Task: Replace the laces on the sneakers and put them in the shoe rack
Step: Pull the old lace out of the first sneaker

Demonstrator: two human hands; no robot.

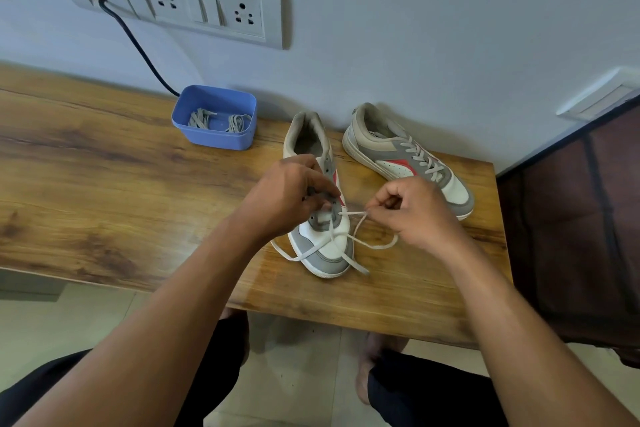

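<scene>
Two white, grey and red sneakers stand on a wooden table [104,184]. The near sneaker [320,246] points its toe at me and is laced only at the lowest eyelets. My left hand [287,198] grips its tongue and eyelet area. My right hand [412,211] pinches the white lace [349,215] just right of the shoe; loose lace ends trail over the toe and onto the table. The far sneaker [398,156] lies at the right, fully laced.
A blue plastic box [214,139] holding grey laces sits by the wall at the back. A black cable [138,45] runs from a wall socket panel [207,7] down behind it. A dark brown fabric shoe rack [571,218] stands right of the table.
</scene>
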